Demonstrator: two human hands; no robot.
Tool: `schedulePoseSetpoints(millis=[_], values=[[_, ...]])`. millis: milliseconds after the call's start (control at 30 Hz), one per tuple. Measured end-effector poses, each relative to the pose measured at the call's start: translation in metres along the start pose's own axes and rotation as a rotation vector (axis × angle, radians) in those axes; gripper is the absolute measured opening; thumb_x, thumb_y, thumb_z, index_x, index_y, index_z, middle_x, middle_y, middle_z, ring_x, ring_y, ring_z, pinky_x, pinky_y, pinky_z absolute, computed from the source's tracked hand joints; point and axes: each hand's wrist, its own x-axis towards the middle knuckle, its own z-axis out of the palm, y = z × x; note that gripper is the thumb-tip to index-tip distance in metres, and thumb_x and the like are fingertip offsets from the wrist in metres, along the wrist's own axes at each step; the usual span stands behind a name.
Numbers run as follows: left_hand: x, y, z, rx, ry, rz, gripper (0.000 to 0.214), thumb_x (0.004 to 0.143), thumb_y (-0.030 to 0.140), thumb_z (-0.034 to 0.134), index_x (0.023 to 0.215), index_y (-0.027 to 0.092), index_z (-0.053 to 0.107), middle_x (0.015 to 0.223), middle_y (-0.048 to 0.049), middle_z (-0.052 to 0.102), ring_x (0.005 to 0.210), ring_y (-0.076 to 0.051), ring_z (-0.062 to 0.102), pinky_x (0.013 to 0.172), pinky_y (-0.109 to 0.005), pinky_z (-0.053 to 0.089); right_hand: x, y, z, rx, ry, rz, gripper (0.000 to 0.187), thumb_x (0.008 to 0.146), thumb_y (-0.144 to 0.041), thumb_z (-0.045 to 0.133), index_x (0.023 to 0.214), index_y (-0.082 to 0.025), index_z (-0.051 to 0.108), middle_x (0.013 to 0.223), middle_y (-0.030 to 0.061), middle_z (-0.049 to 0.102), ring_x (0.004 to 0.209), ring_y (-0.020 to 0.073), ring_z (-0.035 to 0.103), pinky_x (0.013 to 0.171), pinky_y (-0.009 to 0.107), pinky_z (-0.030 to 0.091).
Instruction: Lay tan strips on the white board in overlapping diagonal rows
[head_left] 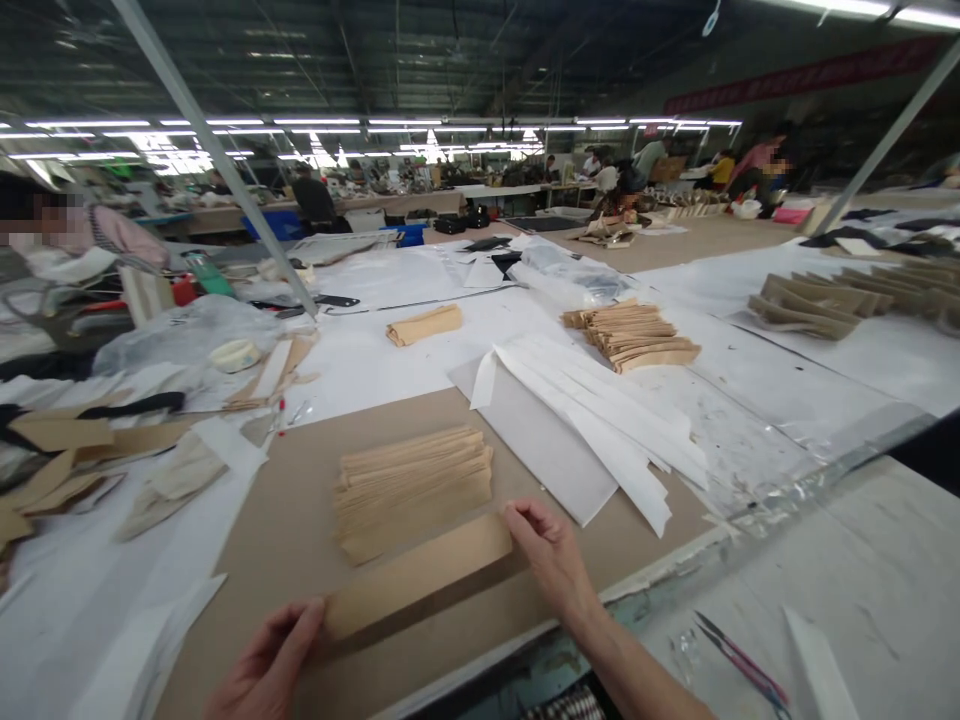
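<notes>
A tan fabric strip is stretched between my two hands, just above the brown board. My left hand pinches its left end between thumb and fingers. At the other end, my right hand grips the corner the same way. Right behind the strip lies a spread stack of similar tan strips, apart from my hands. White paper-like strips lie over a grey sheet beyond my right hand.
Another pile of tan strips and a folded tan bundle lie farther back. Thread snips rest at the lower right. Cloth scraps and a tape roll lie left. Slanted metal poles rise from the table; people work behind.
</notes>
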Motion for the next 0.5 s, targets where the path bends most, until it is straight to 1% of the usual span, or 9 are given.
schedulePoseSetpoints(millis=[67,133,200,267,333,400,467,500], values=[[0.006,0.009,0.008,0.155,0.018,0.129,0.040,0.061,0.057,0.070,0.081,0.023,0.067,0.076,0.0009,0.067,0.080,-0.023,0.061,0.069,-0.030,0.049,0.015,0.006,0.001,-0.114,0.007,-0.049,0.040,0.084,-0.051,0.055,0.082,-0.013,0.069,0.073,0.0021,0.063,0.070,0.0164,0.054,0.063,0.026,0.042],[0.015,0.013,0.016,0.212,0.006,0.298,0.036,0.068,0.056,0.064,0.082,0.022,0.065,0.079,0.0002,0.066,0.079,-0.021,0.059,0.073,-0.030,0.046,0.031,0.011,0.003,-0.285,0.031,-0.130,0.041,0.086,-0.050,0.051,0.085,-0.013,0.070,0.077,0.0037,0.066,0.072,0.0177,0.057,0.065,0.027,0.044],[0.025,0.013,0.022,0.261,-0.012,0.452,0.031,0.074,0.052,0.060,0.078,0.021,0.061,0.084,-0.0021,0.062,0.081,-0.022,0.057,0.077,-0.031,0.045,0.044,0.014,0.004,-0.426,0.049,-0.207,0.039,0.086,-0.048,0.051,0.084,-0.015,0.070,0.080,0.0050,0.067,0.075,0.0188,0.059,0.068,0.029,0.046],[0.032,0.010,0.027,0.339,-0.025,0.576,0.025,0.080,0.046,0.054,0.078,0.021,0.058,0.089,-0.0041,0.059,0.089,-0.023,0.055,0.083,-0.035,0.043,0.053,0.018,0.006,-0.499,0.042,-0.249,0.034,0.083,-0.046,0.055,0.080,-0.017,0.070,0.082,0.0056,0.066,0.078,0.0195,0.059,0.073,0.031,0.046],[0.037,0.006,0.031,0.392,-0.056,0.673,0.018,0.083,0.036,0.050,0.076,0.020,0.056,0.090,-0.0057,0.055,0.094,-0.025,0.051,0.090,-0.041,0.040,0.058,0.022,0.009,-0.545,0.026,-0.262,0.030,0.079,-0.046,0.058,0.079,-0.018,0.069,0.087,0.0060,0.064,0.077,0.0193,0.058,0.072,0.032,0.044],[0.040,0.002,0.033,0.394,-0.048,0.662,0.012,0.083,0.028,0.050,0.076,0.019,0.054,0.091,-0.0057,0.054,0.094,-0.023,0.050,0.091,-0.041,0.039,0.059,0.027,0.010,-0.670,0.055,-0.258,0.031,0.079,-0.046,0.057,0.088,-0.019,0.067,0.095,0.0062,0.061,0.074,0.0185,0.056,0.066,0.031,0.042],[0.041,-0.001,0.031,0.380,-0.034,0.616,0.003,0.080,0.022,0.052,0.080,0.019,0.054,0.091,-0.0053,0.054,0.091,-0.021,0.051,0.087,-0.038,0.041,0.059,0.031,0.009,-0.841,0.105,-0.242,0.035,0.079,-0.046,0.055,0.100,-0.020,0.063,0.102,0.0066,0.058,0.072,0.0182,0.055,0.061,0.030,0.040],[0.041,-0.002,0.027,0.367,-0.029,0.584,0.006,0.078,0.018,0.053,0.084,0.018,0.055,0.091,-0.0055,0.054,0.088,-0.019,0.052,0.085,-0.036,0.043,0.059,0.031,0.007,-0.910,0.128,-0.239,0.037,0.079,-0.046,0.055,0.104,-0.019,0.061,0.102,0.0070,0.057,0.073,0.0186,0.055,0.060,0.030,0.039]])
